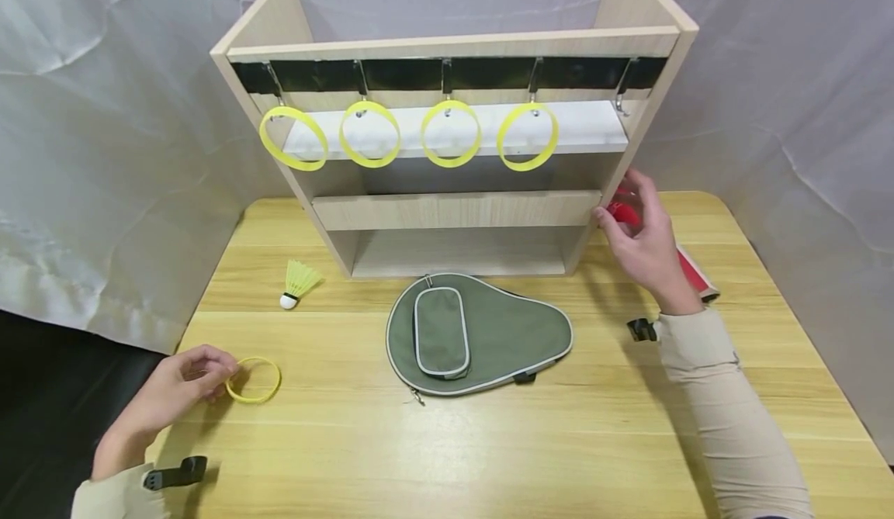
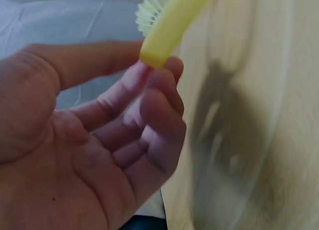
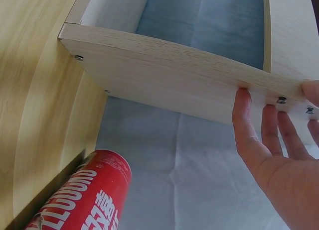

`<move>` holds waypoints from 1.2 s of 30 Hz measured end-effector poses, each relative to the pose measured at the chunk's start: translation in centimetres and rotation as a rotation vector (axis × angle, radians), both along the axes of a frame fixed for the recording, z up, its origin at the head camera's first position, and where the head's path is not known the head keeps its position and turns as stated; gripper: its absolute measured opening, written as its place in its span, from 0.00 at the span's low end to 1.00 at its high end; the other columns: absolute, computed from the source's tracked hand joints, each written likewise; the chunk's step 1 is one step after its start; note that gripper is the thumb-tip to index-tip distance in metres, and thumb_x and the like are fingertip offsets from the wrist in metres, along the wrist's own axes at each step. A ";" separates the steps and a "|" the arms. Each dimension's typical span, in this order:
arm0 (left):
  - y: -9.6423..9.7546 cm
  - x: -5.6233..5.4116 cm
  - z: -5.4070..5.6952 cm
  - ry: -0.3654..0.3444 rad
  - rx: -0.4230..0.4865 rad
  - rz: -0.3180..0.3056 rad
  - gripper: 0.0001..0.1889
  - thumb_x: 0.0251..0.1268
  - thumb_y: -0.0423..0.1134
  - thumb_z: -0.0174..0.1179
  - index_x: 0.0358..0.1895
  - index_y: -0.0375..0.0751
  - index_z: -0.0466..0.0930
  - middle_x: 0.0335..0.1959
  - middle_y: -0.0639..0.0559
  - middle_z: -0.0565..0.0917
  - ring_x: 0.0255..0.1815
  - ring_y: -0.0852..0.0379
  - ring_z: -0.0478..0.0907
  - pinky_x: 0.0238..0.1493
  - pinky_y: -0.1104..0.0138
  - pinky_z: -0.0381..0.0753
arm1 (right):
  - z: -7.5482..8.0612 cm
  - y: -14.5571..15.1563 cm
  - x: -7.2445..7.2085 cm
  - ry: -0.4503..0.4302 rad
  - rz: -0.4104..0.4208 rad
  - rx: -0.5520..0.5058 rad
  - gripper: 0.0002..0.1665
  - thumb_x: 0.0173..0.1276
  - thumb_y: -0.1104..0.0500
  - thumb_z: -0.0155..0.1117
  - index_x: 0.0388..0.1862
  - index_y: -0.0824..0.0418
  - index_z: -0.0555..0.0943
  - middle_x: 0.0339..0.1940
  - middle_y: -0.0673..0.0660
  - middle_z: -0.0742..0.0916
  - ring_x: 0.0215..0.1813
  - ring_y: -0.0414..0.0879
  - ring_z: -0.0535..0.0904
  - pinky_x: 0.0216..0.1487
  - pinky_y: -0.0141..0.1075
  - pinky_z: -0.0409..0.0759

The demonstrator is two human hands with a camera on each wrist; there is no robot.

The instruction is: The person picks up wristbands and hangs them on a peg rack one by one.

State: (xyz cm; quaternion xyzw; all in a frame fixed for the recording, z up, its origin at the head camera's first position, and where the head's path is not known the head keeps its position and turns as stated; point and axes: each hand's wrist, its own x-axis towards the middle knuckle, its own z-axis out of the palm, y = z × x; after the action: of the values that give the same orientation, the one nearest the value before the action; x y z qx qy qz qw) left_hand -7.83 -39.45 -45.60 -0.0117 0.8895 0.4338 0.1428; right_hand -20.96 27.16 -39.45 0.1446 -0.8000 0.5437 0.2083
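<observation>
My left hand (image 1: pixel 178 387) pinches a thin yellow ring (image 1: pixel 278 379) between thumb and fingers, just above the table at left; in the left wrist view the ring (image 2: pixel 174 26) looks like a flat band. A yellow shuttlecock (image 1: pixel 299 281) with a white tip lies beyond that hand. At the right side of a pale wooden shelf (image 1: pixel 454 212), my right hand (image 1: pixel 646 247) grips the side panel. In the right wrist view its fingertips touch the panel's outer face, and the thumb is on the front edge. Several yellow rings (image 1: pixel 370 164) hang from hooks along the shelf's black strip.
A green racket case (image 1: pixel 517 333) with a front pocket lies before the shelf. A red cylinder with white lettering (image 3: pixel 94 190) lies beside the shelf, partly hidden by my right arm in the head view. Grey cloth (image 1: pixel 126 115) surrounds the wooden table (image 1: pixel 454 457).
</observation>
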 end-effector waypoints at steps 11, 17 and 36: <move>1.1 -0.5 2.0 -0.090 -0.042 -0.193 0.16 0.81 0.36 0.65 0.60 0.27 0.86 0.45 0.50 0.94 0.40 0.68 0.87 0.42 0.69 0.88 | 0.0 0.1 0.0 0.000 0.011 0.000 0.39 0.76 0.76 0.63 0.83 0.60 0.67 0.65 0.41 0.79 0.63 0.40 0.81 0.56 0.19 0.85; 2.1 -0.6 3.8 0.063 -0.014 -0.214 0.13 0.79 0.31 0.66 0.59 0.26 0.85 0.44 0.53 0.95 0.41 0.63 0.92 0.42 0.70 0.90 | 0.2 0.1 0.0 0.000 0.024 0.008 0.40 0.76 0.76 0.63 0.83 0.60 0.67 0.65 0.40 0.79 0.63 0.39 0.81 0.56 0.19 0.85; 10.5 -3.6 8.1 0.375 0.360 -0.148 0.10 0.70 0.20 0.69 0.52 0.25 0.86 0.42 0.56 0.95 0.39 0.61 0.94 0.45 0.73 0.91 | 0.3 0.2 0.1 -0.003 0.032 0.003 0.40 0.76 0.77 0.62 0.84 0.61 0.66 0.65 0.42 0.79 0.63 0.40 0.81 0.55 0.20 0.86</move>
State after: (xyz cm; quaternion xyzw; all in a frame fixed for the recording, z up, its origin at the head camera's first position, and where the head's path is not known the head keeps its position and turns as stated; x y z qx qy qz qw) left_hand -11.47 -28.92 -37.53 0.1595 0.8075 0.5678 0.0066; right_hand -20.88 27.39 -39.17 0.1571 -0.7988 0.5460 0.1980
